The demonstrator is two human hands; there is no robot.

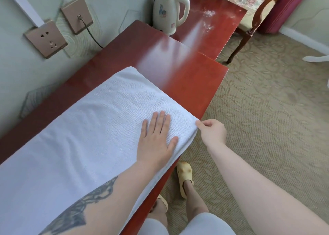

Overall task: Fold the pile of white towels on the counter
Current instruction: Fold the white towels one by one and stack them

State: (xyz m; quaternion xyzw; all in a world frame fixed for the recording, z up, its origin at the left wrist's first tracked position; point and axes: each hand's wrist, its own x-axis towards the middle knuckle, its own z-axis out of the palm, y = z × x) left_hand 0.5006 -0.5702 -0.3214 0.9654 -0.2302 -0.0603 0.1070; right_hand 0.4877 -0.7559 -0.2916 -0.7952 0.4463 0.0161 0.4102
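I read this as the squaring-up stage of a fold: one white towel (92, 128) lies spread along the counter (187, 78), and I am setting its corner before the next fold. My left hand (156, 138) lies flat on the cloth with fingers straight, pinning it close to the counter's front edge. My right hand (211, 130) pinches the towel's far front corner between thumb and fingertips, right at that front edge. The next move, as I judge it, calls for lifting that corner and carrying it over while the flat hand holds the rest from sliding. The towel looks smooth, with only faint creases, and its near long side hangs slightly over the front edge. It covers most of the counter's near part; the far end by the kettle (169, 10) is bare wood.
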